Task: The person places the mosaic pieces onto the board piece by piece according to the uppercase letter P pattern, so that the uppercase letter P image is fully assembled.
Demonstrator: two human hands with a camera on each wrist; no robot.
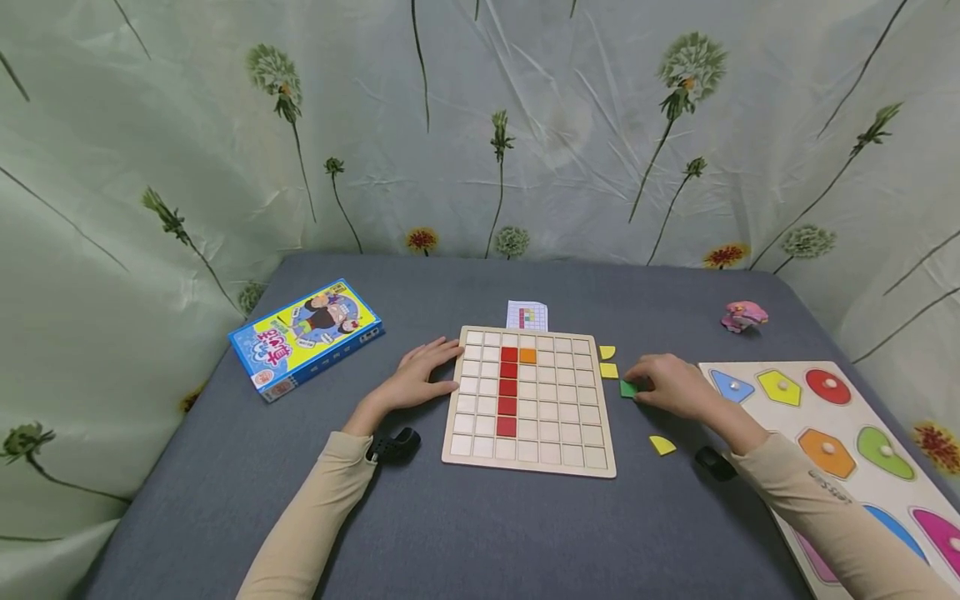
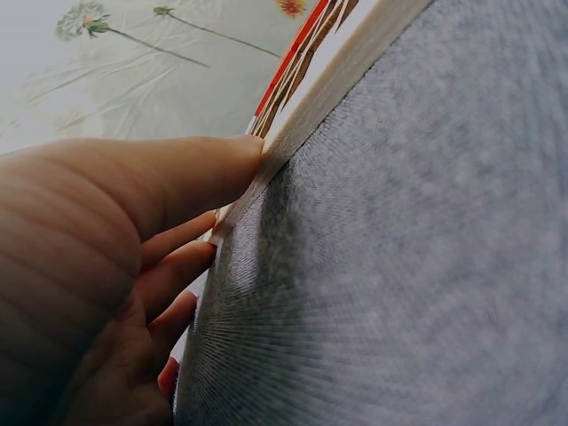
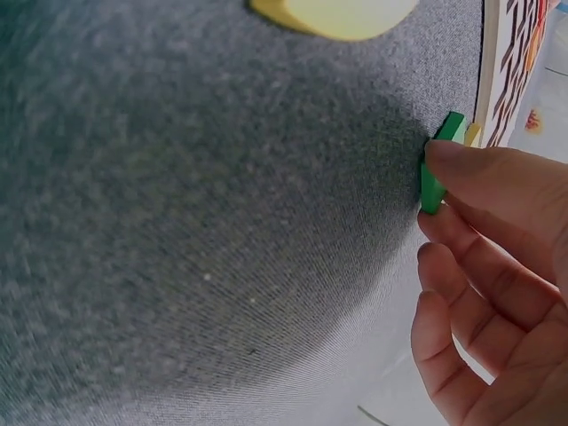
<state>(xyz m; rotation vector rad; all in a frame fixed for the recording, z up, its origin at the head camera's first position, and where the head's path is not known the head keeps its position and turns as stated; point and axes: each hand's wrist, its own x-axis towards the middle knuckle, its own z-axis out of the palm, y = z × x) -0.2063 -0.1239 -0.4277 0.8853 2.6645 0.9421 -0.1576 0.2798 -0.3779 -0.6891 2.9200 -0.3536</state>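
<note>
A wooden grid board (image 1: 551, 421) lies on the table with a column of several red tiles (image 1: 507, 388) and one orange tile (image 1: 528, 357) in its cells. My left hand (image 1: 412, 375) rests at the board's left edge with fingers extended. In the left wrist view, its thumb (image 2: 204, 169) touches the board's side. To the right of the board, my right hand (image 1: 671, 385) pinches a green tile (image 3: 432, 191) between thumb and fingers, low over the cloth. Beside that edge lie a yellow square (image 1: 609, 371) and a yellow quarter-round (image 1: 607, 352); another yellow quarter-round (image 1: 662, 445) lies nearer.
A small pattern card (image 1: 527, 315) sits behind the board. A blue and yellow box (image 1: 307, 337) lies at the left. On the right are a knobbed shape board (image 1: 795, 425), partly under the right forearm, and a pink figurine (image 1: 744, 316) farther back.
</note>
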